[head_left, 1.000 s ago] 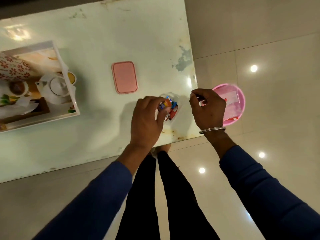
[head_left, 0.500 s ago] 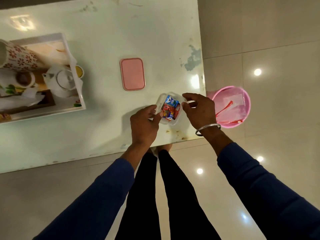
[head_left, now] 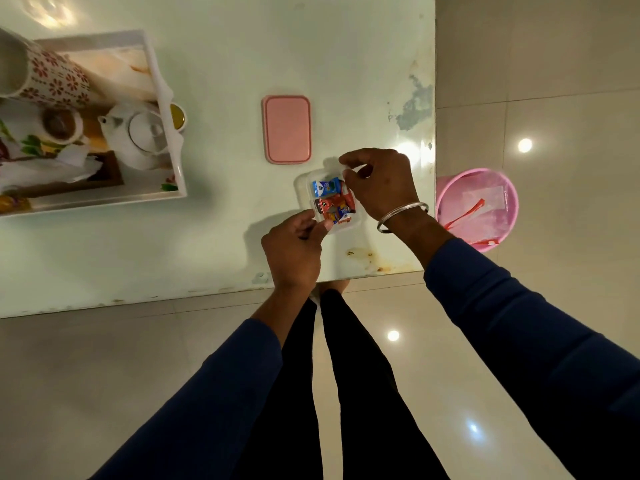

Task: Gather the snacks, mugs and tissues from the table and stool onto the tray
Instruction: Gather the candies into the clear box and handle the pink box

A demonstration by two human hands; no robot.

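Pale, stained table (head_left: 214, 237) over glossy tiles; your left hand (head_left: 294, 251) and right hand (head_left: 381, 188) both pinch the clear snack box (head_left: 332, 202) at 12 o'clock.

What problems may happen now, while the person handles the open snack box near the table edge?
1. The clear snack box has no lid; the pink lid lies apart on the table. If it tilts when lifted, packets may fall out.
2. The box sits close to the table's near corner, so a push by the left hand or right hand may slide it off.
3. The tray already looks crowded, which leaves little room.
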